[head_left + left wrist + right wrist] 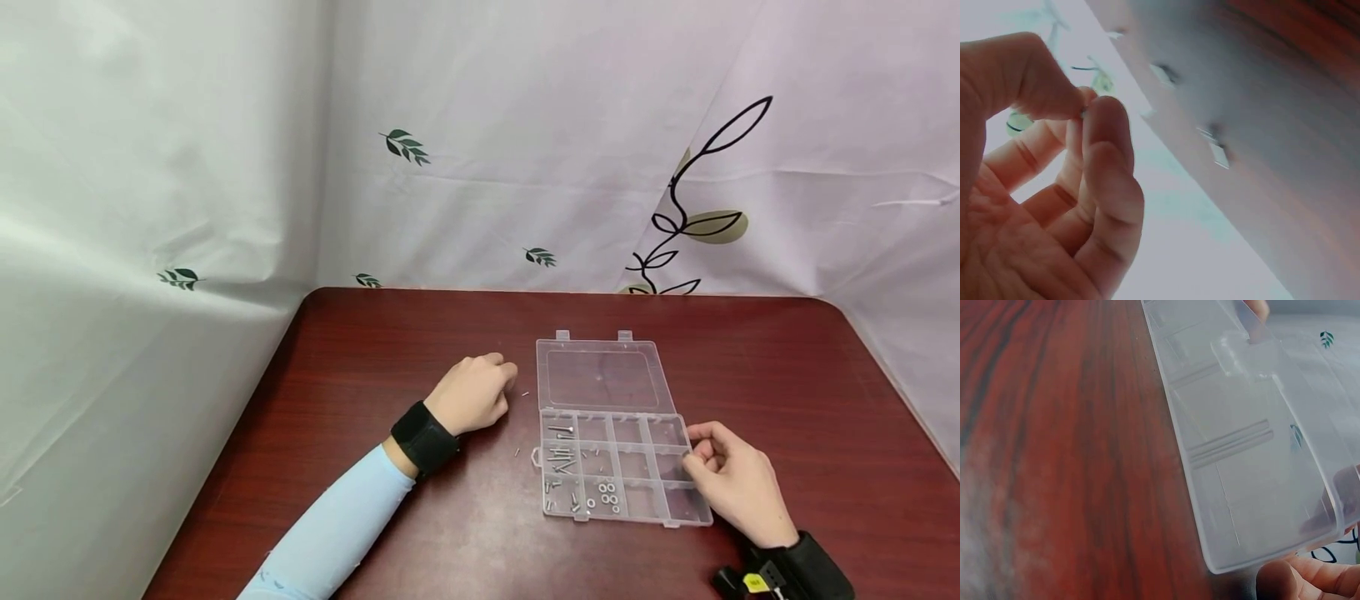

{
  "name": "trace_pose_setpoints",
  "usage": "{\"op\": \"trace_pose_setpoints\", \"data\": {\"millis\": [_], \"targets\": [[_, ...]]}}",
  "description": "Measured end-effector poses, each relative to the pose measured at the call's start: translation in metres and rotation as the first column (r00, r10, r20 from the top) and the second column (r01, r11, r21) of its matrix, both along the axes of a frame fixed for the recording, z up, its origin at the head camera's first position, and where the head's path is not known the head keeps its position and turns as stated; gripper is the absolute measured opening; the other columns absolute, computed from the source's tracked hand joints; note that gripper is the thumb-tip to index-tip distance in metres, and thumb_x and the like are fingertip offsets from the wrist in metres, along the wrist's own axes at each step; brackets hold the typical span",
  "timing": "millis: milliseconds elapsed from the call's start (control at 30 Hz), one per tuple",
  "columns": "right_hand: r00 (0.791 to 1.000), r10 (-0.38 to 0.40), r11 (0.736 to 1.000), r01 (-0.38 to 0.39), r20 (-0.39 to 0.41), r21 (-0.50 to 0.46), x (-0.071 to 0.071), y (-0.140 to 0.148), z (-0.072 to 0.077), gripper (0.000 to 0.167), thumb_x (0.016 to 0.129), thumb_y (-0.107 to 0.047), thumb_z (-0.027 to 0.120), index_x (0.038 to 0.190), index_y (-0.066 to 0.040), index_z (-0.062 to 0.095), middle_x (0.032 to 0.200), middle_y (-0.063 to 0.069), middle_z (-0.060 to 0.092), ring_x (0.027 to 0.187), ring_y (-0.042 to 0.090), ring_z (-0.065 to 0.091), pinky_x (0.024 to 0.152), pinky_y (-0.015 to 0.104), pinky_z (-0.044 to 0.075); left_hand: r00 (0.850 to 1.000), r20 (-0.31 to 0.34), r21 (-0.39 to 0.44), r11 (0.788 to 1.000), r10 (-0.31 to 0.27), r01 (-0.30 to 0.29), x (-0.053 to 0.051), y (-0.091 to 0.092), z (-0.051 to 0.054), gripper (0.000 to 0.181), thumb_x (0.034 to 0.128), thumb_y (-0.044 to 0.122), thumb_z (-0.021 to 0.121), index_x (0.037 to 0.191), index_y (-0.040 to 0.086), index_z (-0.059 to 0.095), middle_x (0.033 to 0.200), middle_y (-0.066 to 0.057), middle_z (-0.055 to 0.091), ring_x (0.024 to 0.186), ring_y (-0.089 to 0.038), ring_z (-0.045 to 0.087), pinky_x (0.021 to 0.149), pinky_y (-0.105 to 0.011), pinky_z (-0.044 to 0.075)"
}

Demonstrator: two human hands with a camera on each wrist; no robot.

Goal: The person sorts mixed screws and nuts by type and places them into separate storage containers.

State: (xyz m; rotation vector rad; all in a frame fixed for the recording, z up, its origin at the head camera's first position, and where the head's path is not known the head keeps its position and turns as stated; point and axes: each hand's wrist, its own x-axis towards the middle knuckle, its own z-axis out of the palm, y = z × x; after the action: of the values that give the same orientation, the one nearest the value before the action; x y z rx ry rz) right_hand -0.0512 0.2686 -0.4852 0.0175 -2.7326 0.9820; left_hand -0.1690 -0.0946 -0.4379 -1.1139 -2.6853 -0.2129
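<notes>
Above the table's left-middle part, my left hand (471,393) is raised with thumb and index fingertip pressed together. In the left wrist view a tiny metal piece (1084,112) barely shows between those tips; its shape is mostly hidden. My right hand (738,483) holds the right edge of a clear plastic compartment box (641,502), thumb and fingers at its side wall. The box lies with its lid (603,379) folded back. Screws (560,457) fill several left compartments, and nuts or washers (609,498) sit in a front compartment.
Loose small metal pieces lie on the dark red table (420,333) left of the box, one small piece (525,393) near the left hand and another metal piece (517,452) nearer the front. A pale patterned curtain (480,167) hangs behind the table and along both sides.
</notes>
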Motion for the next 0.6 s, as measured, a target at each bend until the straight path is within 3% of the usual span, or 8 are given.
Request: {"op": "trace_pose_setpoints", "data": {"millis": [133, 333, 600], "targets": [[1.000, 0.000, 1.000, 0.000, -0.002, -0.003, 0.000, 0.000, 0.000, 0.026, 0.078, -0.002, 0.068, 0.101, -0.014, 0.066, 0.069, -0.009, 0.056, 0.054, 0.003, 0.049, 0.057, 0.019, 0.032, 0.995, -0.008, 0.015, 0.995, -0.096, 0.096, 0.008, 0.018, 0.010, 0.014, 0.0791, 0.004, 0.058, 0.086, 0.015, 0.064, 0.077, 0.003, 0.045, 0.060, -0.011, 0.049, 0.054, -0.026, 0.046], [1.000, 0.000, 1.000, 0.000, -0.013, -0.013, 0.000, -0.001, 0.000, 0.026, 0.076, -0.002, 0.069, 0.100, -0.014, 0.067, 0.068, -0.009, 0.056, 0.054, 0.002, 0.050, 0.056, 0.019, 0.033, 0.975, -0.015, 0.020, 0.975, -0.222, 0.222, 0.022, 0.050, 0.021, 0.014, 0.0794, 0.004, 0.061, 0.084, 0.017, 0.060, 0.077, 0.005, 0.045, 0.062, -0.009, 0.049, 0.056, -0.024, 0.044], [1.000, -0.001, 1.000, 0.001, -0.001, -0.007, 0.000, -0.001, 0.001, 0.027, 0.077, -0.003, 0.069, 0.101, -0.014, 0.067, 0.068, -0.010, 0.057, 0.054, 0.002, 0.050, 0.056, 0.019, 0.033, 0.947, -0.007, -0.026, 0.947, -0.320, 0.320, 0.039, 0.097, 0.029, 0.016, 0.0835, 0.005, 0.062, 0.095, 0.017, 0.064, 0.081, 0.006, 0.052, 0.070, -0.009, 0.055, 0.064, -0.024, 0.048]]}}
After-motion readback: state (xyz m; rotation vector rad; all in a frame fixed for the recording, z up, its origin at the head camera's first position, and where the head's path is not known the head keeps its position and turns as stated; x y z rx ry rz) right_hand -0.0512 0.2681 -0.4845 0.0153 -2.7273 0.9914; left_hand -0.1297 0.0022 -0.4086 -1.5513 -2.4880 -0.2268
